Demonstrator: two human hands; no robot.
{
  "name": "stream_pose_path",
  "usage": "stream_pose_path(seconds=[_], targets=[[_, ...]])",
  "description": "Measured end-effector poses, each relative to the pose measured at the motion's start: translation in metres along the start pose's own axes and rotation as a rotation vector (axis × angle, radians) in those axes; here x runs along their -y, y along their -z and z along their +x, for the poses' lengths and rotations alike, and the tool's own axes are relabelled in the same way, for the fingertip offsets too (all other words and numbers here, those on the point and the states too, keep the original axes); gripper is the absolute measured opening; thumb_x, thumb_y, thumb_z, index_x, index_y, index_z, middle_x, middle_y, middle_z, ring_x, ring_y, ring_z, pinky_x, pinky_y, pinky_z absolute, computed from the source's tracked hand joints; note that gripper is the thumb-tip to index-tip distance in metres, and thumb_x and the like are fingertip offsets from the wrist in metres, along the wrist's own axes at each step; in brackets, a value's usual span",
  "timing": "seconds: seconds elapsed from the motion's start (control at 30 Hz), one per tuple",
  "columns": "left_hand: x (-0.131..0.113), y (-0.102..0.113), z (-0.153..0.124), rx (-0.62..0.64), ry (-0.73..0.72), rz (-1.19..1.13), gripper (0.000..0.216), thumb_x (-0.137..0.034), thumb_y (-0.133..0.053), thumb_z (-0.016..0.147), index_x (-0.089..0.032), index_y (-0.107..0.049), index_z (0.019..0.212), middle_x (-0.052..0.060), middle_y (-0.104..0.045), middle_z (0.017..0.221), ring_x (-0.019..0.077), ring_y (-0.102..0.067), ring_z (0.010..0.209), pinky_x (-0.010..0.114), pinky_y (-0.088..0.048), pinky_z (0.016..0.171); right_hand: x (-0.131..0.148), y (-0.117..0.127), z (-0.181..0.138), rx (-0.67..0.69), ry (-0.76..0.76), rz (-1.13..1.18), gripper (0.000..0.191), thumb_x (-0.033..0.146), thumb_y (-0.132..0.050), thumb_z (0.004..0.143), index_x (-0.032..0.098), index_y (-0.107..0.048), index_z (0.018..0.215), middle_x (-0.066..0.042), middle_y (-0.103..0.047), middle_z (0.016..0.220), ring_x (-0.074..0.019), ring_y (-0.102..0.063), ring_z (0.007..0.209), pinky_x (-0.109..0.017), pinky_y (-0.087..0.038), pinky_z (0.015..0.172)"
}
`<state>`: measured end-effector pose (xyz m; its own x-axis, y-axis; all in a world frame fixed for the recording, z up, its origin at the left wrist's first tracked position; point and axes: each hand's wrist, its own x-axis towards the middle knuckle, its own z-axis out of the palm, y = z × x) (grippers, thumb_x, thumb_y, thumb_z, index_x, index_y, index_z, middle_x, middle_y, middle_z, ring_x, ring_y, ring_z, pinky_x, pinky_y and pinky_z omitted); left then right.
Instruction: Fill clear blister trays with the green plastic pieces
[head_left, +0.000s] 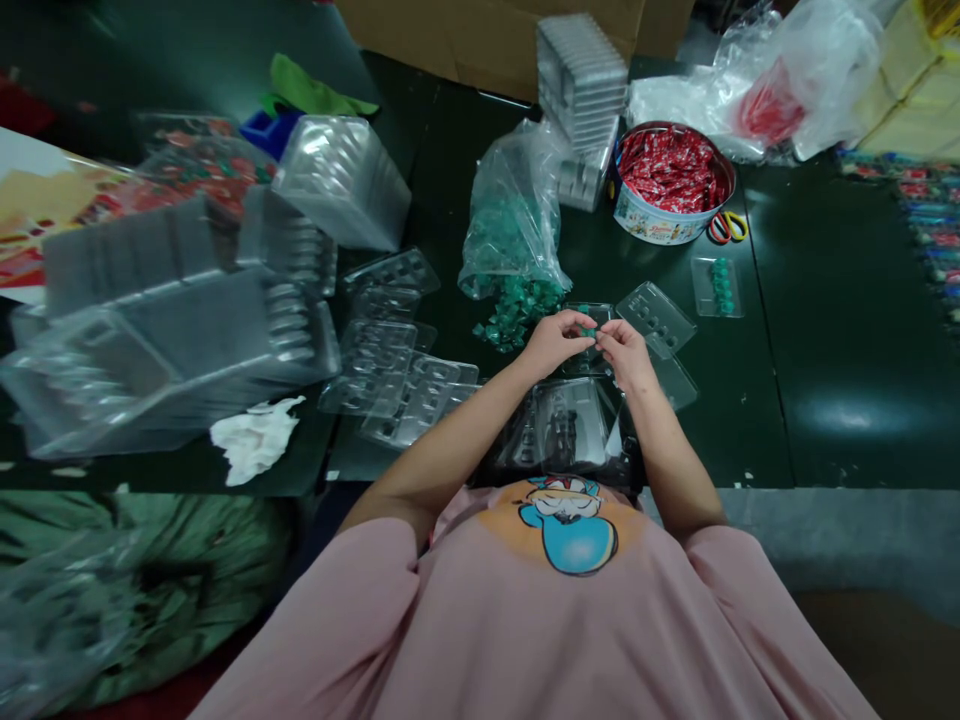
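Observation:
My left hand (556, 343) and my right hand (626, 354) meet over a clear plastic tray (578, 362), fingers pinched together. Between their fingertips is a small translucent green plastic piece (588, 332); its exact shape is too small to make out. Just left of the hands, a heap of similar green pieces (517, 312) spills from a clear plastic bag (516, 190). Empty-looking clear trays (657, 318) lie overlapped by my right hand. Farther right, one clear tray (701, 290) holds a row of green pieces (722, 287).
Stacks of clear plastic trays (195, 330) fill the left side, with loose ones (382, 370) nearer. A round tin (664, 229) of red wrapped packets (667, 170) stands at the back, beside scissors (727, 228). A crumpled white tissue (255, 440) lies near the table's front edge.

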<state>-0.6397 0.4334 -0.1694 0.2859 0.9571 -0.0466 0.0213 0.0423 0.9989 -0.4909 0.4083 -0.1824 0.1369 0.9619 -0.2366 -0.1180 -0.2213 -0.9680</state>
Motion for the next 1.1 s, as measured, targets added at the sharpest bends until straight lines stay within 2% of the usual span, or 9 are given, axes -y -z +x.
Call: stream_pose_path(seconds=[0.17, 0.27, 0.43, 0.57, 0.77, 0.97, 1.1], targets=[[0.004, 0.012, 0.007, 0.014, -0.006, 0.131, 0.029, -0.026, -0.072, 0.067, -0.015, -0.076, 0.094, 0.004, -0.072, 0.082, 0.0154, -0.060, 0.074, 0.029, -0.047, 0.074, -0.002, 0.006, 0.003, 0.054, 0.046, -0.103, 0.030, 0.042, -0.070, 0.066, 0.023, -0.052, 0.080, 0.006, -0.053, 0.065, -0.0114, -0.055, 0.063, -0.024, -0.042, 0.058], [0.012, 0.016, 0.010, 0.034, 0.016, 0.153, 0.029, -0.027, -0.075, 0.065, -0.015, -0.077, 0.092, 0.005, -0.074, 0.083, 0.0175, -0.063, 0.076, 0.031, -0.049, 0.077, -0.005, 0.012, 0.003, 0.093, 0.076, -0.167, 0.028, 0.041, -0.069, 0.066, 0.023, -0.054, 0.080, 0.005, -0.056, 0.068, -0.0125, -0.057, 0.065, -0.028, -0.046, 0.066], [0.028, 0.010, 0.009, 0.068, 0.032, 0.213, 0.025, -0.027, -0.074, 0.066, -0.017, -0.078, 0.089, 0.006, -0.075, 0.084, 0.0195, -0.065, 0.077, 0.032, -0.049, 0.078, -0.008, 0.023, 0.001, 0.033, 0.160, -0.310, 0.018, 0.036, -0.063, 0.073, 0.022, -0.056, 0.081, 0.002, -0.060, 0.072, -0.0134, -0.055, 0.064, -0.029, -0.044, 0.068], [0.034, 0.005, 0.007, 0.071, -0.039, 0.273, 0.019, -0.022, -0.074, 0.065, -0.021, -0.078, 0.084, 0.005, -0.075, 0.087, 0.0192, -0.065, 0.078, 0.031, -0.048, 0.079, -0.007, 0.028, 0.000, 0.005, 0.211, -0.394, 0.013, 0.034, -0.060, 0.075, 0.022, -0.057, 0.080, 0.002, -0.059, 0.071, -0.0141, -0.054, 0.066, -0.029, -0.044, 0.069], [0.034, 0.008, 0.005, 0.087, -0.126, 0.402, 0.018, -0.016, -0.069, 0.069, -0.022, -0.077, 0.083, 0.005, -0.073, 0.092, 0.0187, -0.064, 0.080, 0.031, -0.047, 0.080, -0.006, 0.026, -0.001, 0.003, 0.228, -0.430, 0.012, 0.033, -0.057, 0.077, 0.022, -0.058, 0.080, 0.001, -0.059, 0.071, -0.0147, -0.054, 0.067, -0.029, -0.043, 0.070], [0.032, 0.010, 0.002, 0.080, -0.085, 0.363, 0.019, -0.010, -0.069, 0.067, -0.021, -0.077, 0.080, 0.005, -0.071, 0.089, 0.0172, -0.061, 0.075, 0.030, -0.046, 0.080, -0.006, 0.025, -0.002, 0.012, 0.247, -0.468, 0.011, 0.033, -0.057, 0.079, 0.022, -0.058, 0.079, 0.001, -0.059, 0.071, -0.0150, -0.053, 0.067, -0.029, -0.042, 0.070], [0.033, 0.011, 0.003, 0.085, -0.116, 0.396, 0.017, -0.009, -0.070, 0.067, -0.022, -0.076, 0.076, 0.005, -0.068, 0.090, 0.0196, -0.061, 0.084, 0.032, -0.045, 0.086, -0.003, 0.024, -0.003, 0.006, 0.252, -0.481, 0.011, 0.032, -0.056, 0.079, 0.022, -0.058, 0.079, 0.001, -0.059, 0.071, -0.0147, -0.053, 0.066, -0.029, -0.042, 0.070]])
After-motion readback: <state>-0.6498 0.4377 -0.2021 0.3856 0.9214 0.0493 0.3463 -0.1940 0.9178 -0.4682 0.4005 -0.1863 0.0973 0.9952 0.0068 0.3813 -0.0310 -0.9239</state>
